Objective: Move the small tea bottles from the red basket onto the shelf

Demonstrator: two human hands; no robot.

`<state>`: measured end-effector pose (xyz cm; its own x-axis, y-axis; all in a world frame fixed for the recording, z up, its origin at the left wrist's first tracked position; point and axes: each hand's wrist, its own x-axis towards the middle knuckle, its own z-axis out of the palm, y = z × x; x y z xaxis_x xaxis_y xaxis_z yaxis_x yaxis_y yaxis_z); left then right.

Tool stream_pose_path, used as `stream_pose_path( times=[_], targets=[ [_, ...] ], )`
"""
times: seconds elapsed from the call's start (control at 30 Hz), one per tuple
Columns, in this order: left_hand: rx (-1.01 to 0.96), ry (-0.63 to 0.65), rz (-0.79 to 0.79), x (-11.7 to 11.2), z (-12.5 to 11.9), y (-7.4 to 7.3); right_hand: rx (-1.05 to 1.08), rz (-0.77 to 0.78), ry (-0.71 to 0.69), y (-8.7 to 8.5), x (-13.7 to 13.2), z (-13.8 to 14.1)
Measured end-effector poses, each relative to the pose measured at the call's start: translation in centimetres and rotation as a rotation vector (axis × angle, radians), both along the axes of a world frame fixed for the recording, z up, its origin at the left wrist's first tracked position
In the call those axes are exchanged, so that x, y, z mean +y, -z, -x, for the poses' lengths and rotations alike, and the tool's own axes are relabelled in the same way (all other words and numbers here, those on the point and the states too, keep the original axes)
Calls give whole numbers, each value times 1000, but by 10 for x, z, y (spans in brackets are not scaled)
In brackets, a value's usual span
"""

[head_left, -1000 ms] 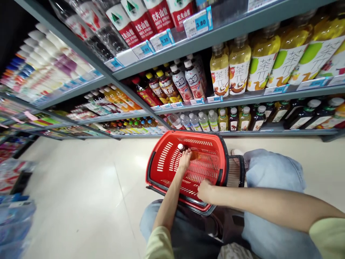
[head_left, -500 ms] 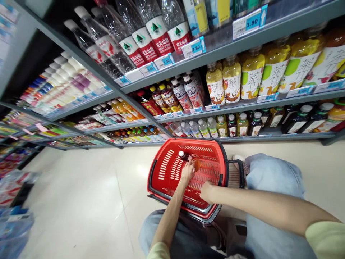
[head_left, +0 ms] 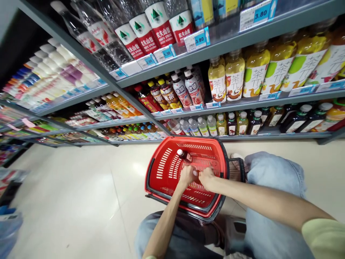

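A red shopping basket (head_left: 161, 158) with black handles stands on the floor in front of my knees. Both my hands are down inside it, close together. The fingers of my left hand (head_left: 188, 175) are closed round one end of a small amber bottle (head_left: 198, 178). My right hand (head_left: 207, 178) grips the other end; most of the bottle is hidden by my fingers. Just beyond my left hand, a dark bottle (head_left: 184, 155) with a white cap lies on its side in the basket, touched by neither hand.
Beyond the basket runs a grey shelf unit (head_left: 229, 106) holding rows of tea bottles (head_left: 253, 73), water bottles (head_left: 159, 27) and small juice bottles (head_left: 242, 124). My knees (head_left: 275, 176) flank the basket's near side. Pale floor tiles (head_left: 88, 194) extend to the left.
My right hand has moved in beside my left hand and closed on the amber bottle. The left hand has drawn back from the dark bottle, bringing the amber one nearer to me.
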<state>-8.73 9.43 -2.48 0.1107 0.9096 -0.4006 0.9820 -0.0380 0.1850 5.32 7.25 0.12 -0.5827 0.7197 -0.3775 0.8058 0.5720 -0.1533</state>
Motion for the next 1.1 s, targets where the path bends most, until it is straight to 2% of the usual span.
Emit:
stream_pose_path(
  times=[0.07, 0.17, 0.3, 0.4, 0.57, 0.67, 0.73, 0.83, 0.9, 1.0, 1.03, 1.1],
  targets=[
    [-38, 19, -21, -11, -5, -14, 4, 39, 46, -9, 5, 1],
    [-103, 40, -72, -29, -8, -41, 39, 72, 74, -12, 10, 1],
    [-273, -17, -161, -44, -5, -73, 339, 210, 68, -5, 9, -3],
    [-319, -67, -211, -47, -2, -86, 521, 281, 107, 3, 5, -4],
    [-343, -140, -283, -44, -1, -85, 630, 298, 299, 8, 0, 6],
    [-370, -198, -297, -44, 3, -83, 635, 345, 370, 4, 1, 13],
    [-409, -201, -325, -45, 8, -84, 634, 321, 398, -2, 4, 16],
    [-554, -214, -407, -46, 18, -86, 631, 216, 390, -19, 12, 17],
    [-753, -211, -442, -44, 24, -87, 643, 152, 368, -35, 19, 14],
    [-1076, -133, -402, -41, 34, -83, 702, 80, 392, -61, 28, 3],
    [-1126, -106, -378, -39, 36, -81, 747, 64, 397, -69, 30, -2],
    [-1105, -74, -331, -37, 38, -74, 876, 39, 393, -86, 32, -14]
  ],
)
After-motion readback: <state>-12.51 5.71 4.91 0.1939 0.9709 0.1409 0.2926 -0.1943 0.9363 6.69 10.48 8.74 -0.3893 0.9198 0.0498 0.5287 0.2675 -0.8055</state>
